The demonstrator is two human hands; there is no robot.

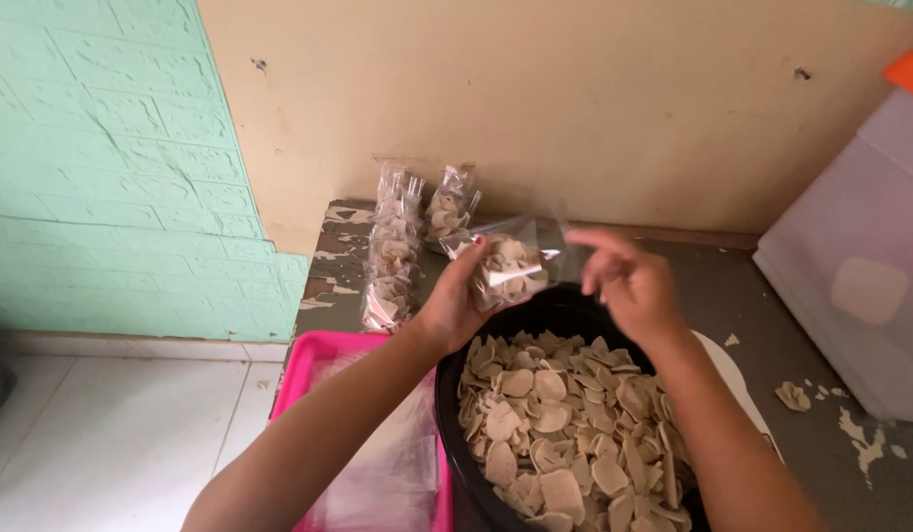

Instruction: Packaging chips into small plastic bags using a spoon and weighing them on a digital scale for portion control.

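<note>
I saw left hand [454, 307] gripping small clear bag [508, 268] of pale chips, held above black basin [454, 414] full of same chips. Right hand [629, 281] hovered just beside bag's top, fingers loosely curled, holding nothing I could make out. Filled bags [395, 246] lay against wall; pink tray [308, 366] sat left of basin.

black basin [456, 394] | beige chips [565, 433] | pink tray [313, 360] (mint brick-patterned wall [101, 167])
</note>
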